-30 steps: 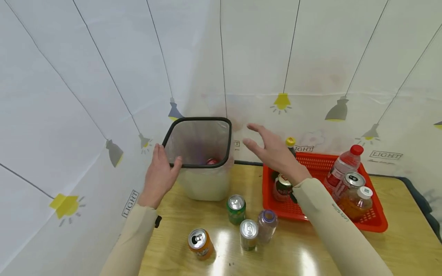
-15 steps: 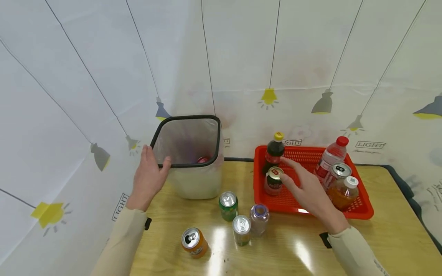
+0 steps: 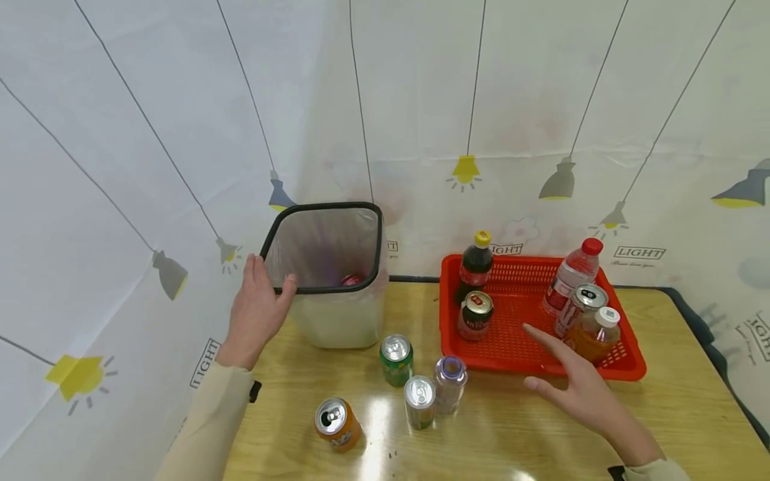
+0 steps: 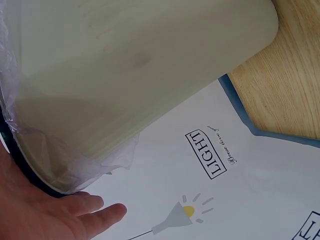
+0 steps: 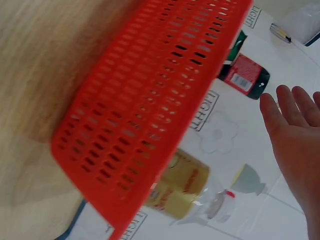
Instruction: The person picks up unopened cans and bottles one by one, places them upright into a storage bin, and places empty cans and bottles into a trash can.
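My left hand [image 3: 257,310] rests at the near left corner of a lined bin [image 3: 339,321], fingers straight along its black rim; in the left wrist view the fingers [image 4: 102,220] extend past that rim. My right hand [image 3: 580,391], fingers extended and holding nothing, hovers by the front edge of a red basket [image 3: 511,364]. Inside the basket, a cola bottle [image 3: 477,267] and a can with a gold top [image 3: 475,317] stand at left. At right are a red-capped bottle [image 3: 571,277], a silver-topped can [image 3: 586,300] and a white-capped bottle of amber drink [image 3: 595,337].
On the wooden table [image 3: 481,441] stand a green can [image 3: 397,364], a silver can [image 3: 420,404], a clear bottle with a purple neck ring [image 3: 450,387] and an opened orange can [image 3: 339,427]. Something red [image 3: 351,279] lies inside the bin. A lamp-patterned wall covering [image 3: 421,100] rises behind.
My right hand has moved from beside the bin, across the basket, to the right and towards me. The left hand stays at the bin's rim. The head view has shifted slightly right.
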A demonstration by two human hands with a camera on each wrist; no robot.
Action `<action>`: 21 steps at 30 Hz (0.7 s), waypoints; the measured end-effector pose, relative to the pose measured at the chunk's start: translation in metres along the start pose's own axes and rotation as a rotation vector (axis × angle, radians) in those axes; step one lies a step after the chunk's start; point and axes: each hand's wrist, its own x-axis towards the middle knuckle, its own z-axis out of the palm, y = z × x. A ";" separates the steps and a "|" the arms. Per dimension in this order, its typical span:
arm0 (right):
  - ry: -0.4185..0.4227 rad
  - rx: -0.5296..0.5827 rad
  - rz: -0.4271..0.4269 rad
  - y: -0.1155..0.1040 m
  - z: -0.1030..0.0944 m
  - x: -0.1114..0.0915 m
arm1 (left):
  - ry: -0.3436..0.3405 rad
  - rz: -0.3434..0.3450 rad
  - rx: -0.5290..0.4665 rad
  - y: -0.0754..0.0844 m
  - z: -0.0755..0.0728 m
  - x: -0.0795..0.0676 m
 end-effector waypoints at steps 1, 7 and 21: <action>0.005 -0.001 0.007 0.004 0.000 -0.003 | -0.004 -0.002 0.003 0.001 0.000 0.000; 0.047 0.004 0.106 0.018 0.001 -0.019 | -0.012 -0.007 0.008 0.002 0.002 -0.002; 0.074 0.062 0.131 0.011 0.026 -0.013 | 0.004 -0.010 0.005 0.001 0.000 -0.001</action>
